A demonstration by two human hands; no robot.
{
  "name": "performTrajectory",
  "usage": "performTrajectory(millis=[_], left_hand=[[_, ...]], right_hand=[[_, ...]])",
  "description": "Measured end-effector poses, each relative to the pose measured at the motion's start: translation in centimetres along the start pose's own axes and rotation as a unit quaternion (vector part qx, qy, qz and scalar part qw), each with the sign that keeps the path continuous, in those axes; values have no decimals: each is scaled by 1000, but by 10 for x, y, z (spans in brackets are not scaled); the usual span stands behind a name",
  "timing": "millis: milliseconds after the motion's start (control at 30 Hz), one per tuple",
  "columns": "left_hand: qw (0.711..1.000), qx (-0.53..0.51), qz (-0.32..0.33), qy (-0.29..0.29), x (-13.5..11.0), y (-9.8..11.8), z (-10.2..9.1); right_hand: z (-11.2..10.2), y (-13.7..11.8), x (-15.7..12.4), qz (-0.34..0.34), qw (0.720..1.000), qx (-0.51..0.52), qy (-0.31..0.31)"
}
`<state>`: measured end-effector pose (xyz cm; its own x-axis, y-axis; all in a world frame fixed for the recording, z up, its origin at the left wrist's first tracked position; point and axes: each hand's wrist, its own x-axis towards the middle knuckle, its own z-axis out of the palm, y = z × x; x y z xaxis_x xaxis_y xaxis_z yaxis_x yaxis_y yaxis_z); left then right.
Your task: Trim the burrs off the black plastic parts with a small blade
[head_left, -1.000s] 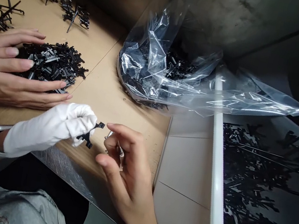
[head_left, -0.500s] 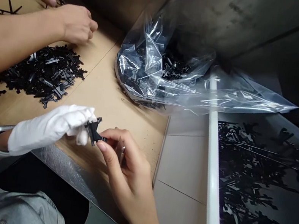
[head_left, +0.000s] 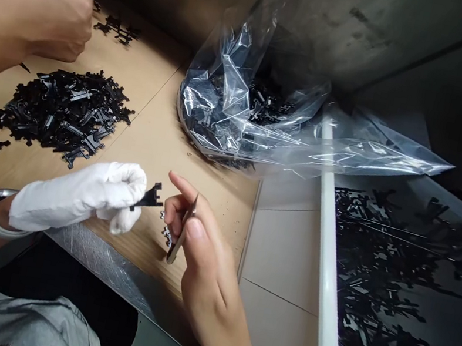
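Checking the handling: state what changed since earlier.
The right hand has let go of the black plastic piece and drawn back, tweezers in its fingers; the white-gloved left hand keeps it. A co-worker's hands moved up the table. The black pile and plastic bag stayed.

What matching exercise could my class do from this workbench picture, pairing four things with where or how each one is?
Things:
1. white glove
2. clear plastic bag
3. pile of black plastic parts
4. tweezers

Places or states:
A. Pinched in the right hand
B. Spread loosely on the brown board
C. Holding more black parts
D. Worn on the left hand

Right pairs: 1-D, 2-C, 3-B, 4-A
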<state>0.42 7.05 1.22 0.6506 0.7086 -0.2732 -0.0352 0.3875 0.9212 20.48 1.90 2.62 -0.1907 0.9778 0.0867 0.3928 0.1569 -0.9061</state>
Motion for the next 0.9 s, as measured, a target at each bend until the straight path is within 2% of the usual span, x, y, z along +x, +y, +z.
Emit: performTrajectory(millis=[133, 200, 267, 467, 633, 767, 900], left_hand=[[981, -192, 28, -5, 2, -7, 2], [972, -232, 30, -3, 3, -11, 3], [975, -222, 27, 0, 3, -14, 2], [992, -124, -10, 6, 2, -12, 3], [995, -95, -18, -38, 2, -10, 3], [997, -69, -7, -36, 1, -9, 1], [999, -20, 22, -24, 1, -11, -3]], right_hand=[[5, 0, -1, -117, 987, -106, 10], [8, 1, 1, -178, 973, -147, 16], [11, 4, 2, -210, 962, -176, 24], [15, 10, 0, -216, 955, -200, 28], [12, 5, -2, -210, 959, -192, 7], [12, 5, -3, -200, 964, -174, -7], [15, 9, -1, -223, 966, -129, 33]])
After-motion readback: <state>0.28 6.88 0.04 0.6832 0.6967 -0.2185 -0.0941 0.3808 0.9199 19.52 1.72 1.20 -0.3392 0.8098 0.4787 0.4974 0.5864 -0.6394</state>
